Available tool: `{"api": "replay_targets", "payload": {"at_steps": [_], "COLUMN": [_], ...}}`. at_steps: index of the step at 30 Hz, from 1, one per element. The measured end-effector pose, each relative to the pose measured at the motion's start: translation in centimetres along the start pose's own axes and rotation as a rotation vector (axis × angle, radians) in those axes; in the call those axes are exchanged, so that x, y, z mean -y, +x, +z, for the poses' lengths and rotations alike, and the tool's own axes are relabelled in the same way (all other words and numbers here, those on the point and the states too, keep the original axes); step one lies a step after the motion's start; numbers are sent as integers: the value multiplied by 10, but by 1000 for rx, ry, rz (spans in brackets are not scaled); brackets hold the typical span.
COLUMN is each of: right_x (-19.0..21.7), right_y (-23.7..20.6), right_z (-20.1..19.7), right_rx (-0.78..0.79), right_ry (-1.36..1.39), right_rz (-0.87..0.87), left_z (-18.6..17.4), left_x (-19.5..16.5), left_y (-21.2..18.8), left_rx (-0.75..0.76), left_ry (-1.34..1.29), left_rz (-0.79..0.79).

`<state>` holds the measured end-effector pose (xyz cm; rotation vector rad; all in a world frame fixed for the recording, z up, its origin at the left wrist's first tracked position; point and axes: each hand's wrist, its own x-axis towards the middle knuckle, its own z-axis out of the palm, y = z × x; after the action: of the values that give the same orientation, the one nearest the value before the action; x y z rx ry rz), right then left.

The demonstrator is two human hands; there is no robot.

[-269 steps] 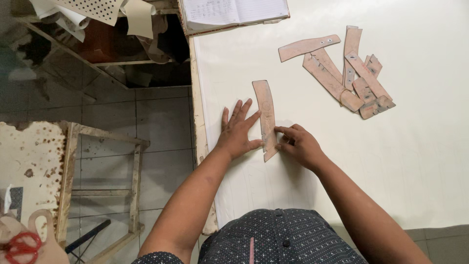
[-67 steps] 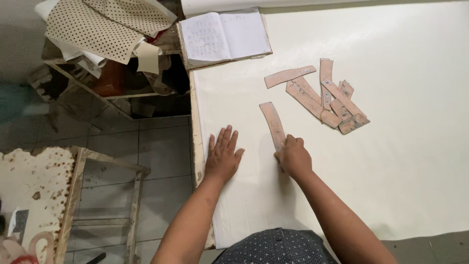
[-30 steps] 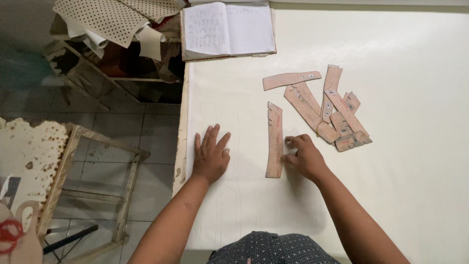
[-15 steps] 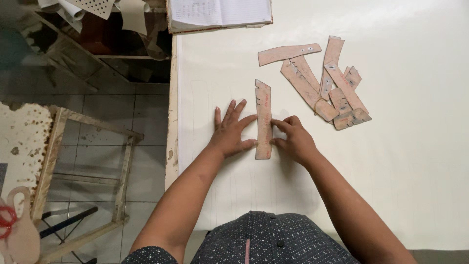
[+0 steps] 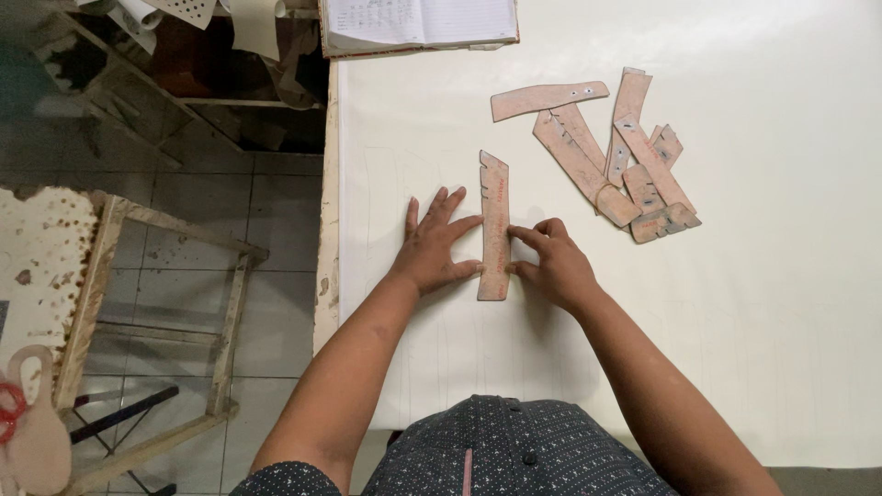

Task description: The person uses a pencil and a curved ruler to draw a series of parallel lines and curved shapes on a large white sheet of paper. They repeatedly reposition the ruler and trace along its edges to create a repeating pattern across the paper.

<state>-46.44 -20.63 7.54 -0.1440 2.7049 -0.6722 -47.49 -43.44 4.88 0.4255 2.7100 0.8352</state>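
The white sheet (image 5: 735, 321) covering the bench carries everything here, and against half a second ago the long cardboard template (image 5: 494, 227) has settled nearly parallel to the bench's left edge, a little in from it and about midway along. A second ago the strip lay loose with the left hand off to its side; now both hands bracket it, which I judge means it is being pinned in place on the sheet for marking or tracing.

The left hand (image 5: 434, 243) lies flat, fingers spread, fingertips pressing the strip's left edge; it grips nothing, only presses down. The right hand (image 5: 551, 264) is curled, index finger and thumb pinched toward the strip's right edge; whether a small tool sits between them I cannot tell. Both forearms reach in from the near edge.

Toward the far right lies a pile of similar templates (image 5: 616, 156), well apart from the hands, and an open notebook (image 5: 418, 20) sits at the far left corner
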Motion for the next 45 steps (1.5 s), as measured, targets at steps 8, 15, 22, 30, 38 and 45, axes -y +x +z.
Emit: {"api": "replay_targets", "payload": {"at_steps": [8,15,22,30,38,45], "right_x": [2,-2,-5,-8,-7,-9], "right_y": [1,2,2,2,2,0], "right_z": [-1,2,4,8,7,7], "right_rx": [6,6,-13,-21,-10,-12], "right_ry": [3,-28,-38,-45,-59,-65], "right_rz": [10,-2,-21,-41,-42,-35], "left_z": [3,6,5,4,4,7], "left_x": [6,9,7,8,8,8], "left_y": [1,2,2,1,0,1], "left_rx": [-36,-56,-36,-27,-35,-38], "left_ry": [-30,-43,-38,-36,-56,-50], "left_rz": [36,67,47,43,52,61]}}
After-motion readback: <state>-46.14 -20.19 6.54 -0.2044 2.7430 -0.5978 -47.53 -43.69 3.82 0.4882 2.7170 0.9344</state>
